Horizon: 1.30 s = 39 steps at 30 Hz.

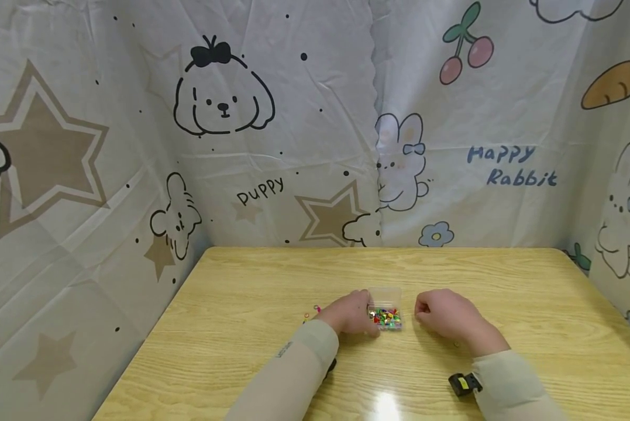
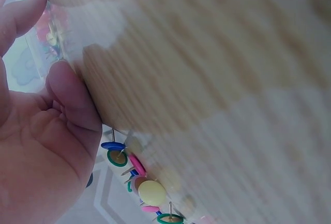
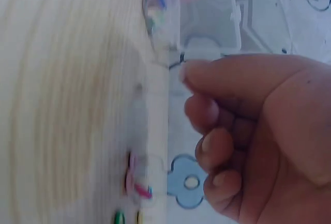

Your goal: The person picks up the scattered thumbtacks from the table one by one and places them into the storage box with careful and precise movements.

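A small clear plastic box (image 1: 391,329) with its lid (image 1: 385,295) raised stands on the table, filled with colourful thumbtacks (image 1: 384,317). My left hand (image 1: 354,314) grips the box at its left side; in the left wrist view the thumb and a finger lie at its edge. To the right of the box is my right hand (image 1: 448,316), apart from it and just above the table. Its fingers are curled, thumb close to the index finger, and nothing shows between them in the right wrist view.
Loose thumbtacks (image 2: 151,193) with flat round heads lie on the table left of my left hand. A few more tacks (image 3: 130,175) lie near my right hand. The wooden table (image 1: 251,280) ends at a printed cloth (image 1: 304,128) hung behind and at the sides.
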{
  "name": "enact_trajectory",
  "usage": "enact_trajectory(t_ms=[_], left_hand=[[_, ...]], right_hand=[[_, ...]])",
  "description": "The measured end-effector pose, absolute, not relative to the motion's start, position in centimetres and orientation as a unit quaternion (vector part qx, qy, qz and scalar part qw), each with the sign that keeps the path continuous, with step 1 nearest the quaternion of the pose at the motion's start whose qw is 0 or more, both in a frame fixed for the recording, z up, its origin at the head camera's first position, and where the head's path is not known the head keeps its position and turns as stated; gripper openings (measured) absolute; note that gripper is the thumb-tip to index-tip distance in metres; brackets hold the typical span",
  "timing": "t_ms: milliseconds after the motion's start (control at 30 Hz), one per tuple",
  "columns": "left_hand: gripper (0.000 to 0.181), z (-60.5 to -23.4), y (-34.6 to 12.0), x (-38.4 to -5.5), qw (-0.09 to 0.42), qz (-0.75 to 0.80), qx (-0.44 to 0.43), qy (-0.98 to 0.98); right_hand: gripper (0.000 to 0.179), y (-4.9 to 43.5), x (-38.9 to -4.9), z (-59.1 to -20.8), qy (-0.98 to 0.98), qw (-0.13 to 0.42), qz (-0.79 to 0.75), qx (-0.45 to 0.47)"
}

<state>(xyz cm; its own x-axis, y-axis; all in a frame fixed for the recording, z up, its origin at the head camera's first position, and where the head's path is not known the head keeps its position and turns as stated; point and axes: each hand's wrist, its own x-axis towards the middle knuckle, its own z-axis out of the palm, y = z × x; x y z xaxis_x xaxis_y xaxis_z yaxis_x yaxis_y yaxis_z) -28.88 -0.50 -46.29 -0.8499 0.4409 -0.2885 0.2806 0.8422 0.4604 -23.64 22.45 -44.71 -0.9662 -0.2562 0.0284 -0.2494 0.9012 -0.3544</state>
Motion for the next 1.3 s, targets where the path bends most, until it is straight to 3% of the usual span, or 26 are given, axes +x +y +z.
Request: enact_trajectory(t_ms=[333, 833, 1300], left_hand=[[0.048, -46.3, -0.6, -28.8, 0.192, 0.216, 0.200, 0.936], [0.049, -46.3, -0.6, -28.9, 0.192, 0.216, 0.199, 0.936], [0.050, -46.3, -0.6, -28.7, 0.190, 0.215, 0.197, 0.937]], right_hand=[[0.017, 19.6, -23.9, -45.2, 0.965, -0.018, -0.198, -0.171], [0.010, 19.2, -23.6, -45.6, 0.964, -0.026, -0.149, -0.218], [0.009, 23.1, -23.6, -43.3, 0.970, -0.005, -0.194, -0.149]])
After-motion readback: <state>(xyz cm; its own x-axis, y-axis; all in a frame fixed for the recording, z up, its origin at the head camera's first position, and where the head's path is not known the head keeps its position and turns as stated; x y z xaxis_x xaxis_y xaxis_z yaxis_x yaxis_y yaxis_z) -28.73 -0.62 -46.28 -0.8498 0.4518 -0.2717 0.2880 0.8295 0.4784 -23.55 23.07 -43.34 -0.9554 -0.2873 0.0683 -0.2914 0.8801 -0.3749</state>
